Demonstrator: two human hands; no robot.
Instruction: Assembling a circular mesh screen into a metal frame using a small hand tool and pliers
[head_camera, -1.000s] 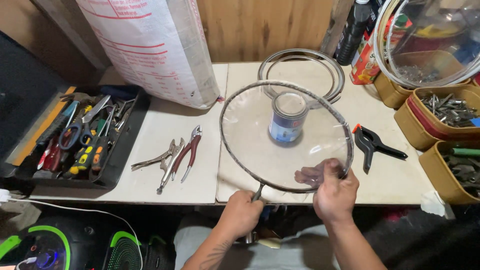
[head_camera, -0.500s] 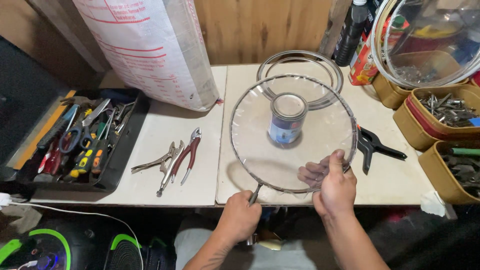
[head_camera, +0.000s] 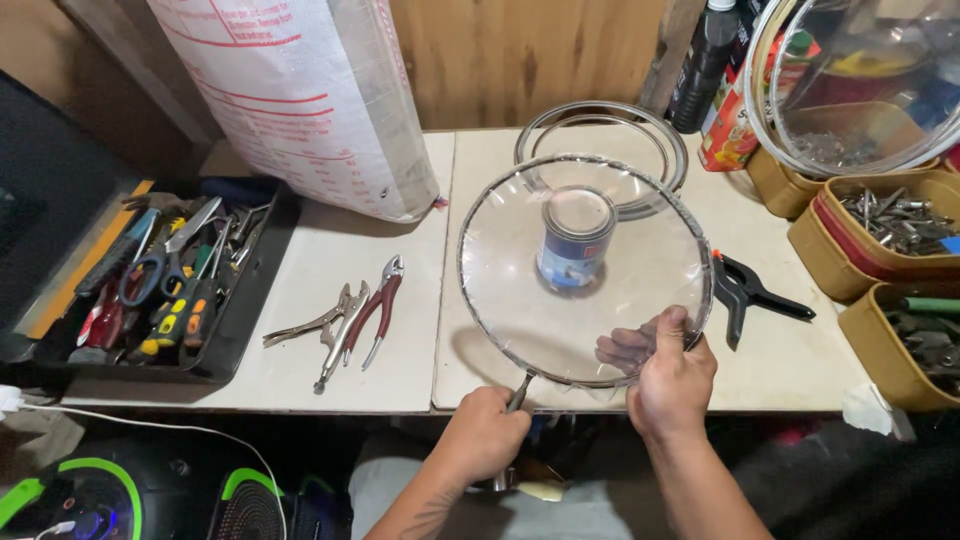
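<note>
Left hand is fisted on the stub handle at the near edge of the lid. The lid, a clear disc in a wire rim, is held flat over the bench, above the can. Right hand pinches the rim, thumb on top, fingers beneath (seen through the plastic). The lid looks already seated in its rim; it is not yet set down. Since the earlier frame the lid has tipped flatter and moved slightly away from the person; both grips are unchanged. The clamp lies untouched.
</note>
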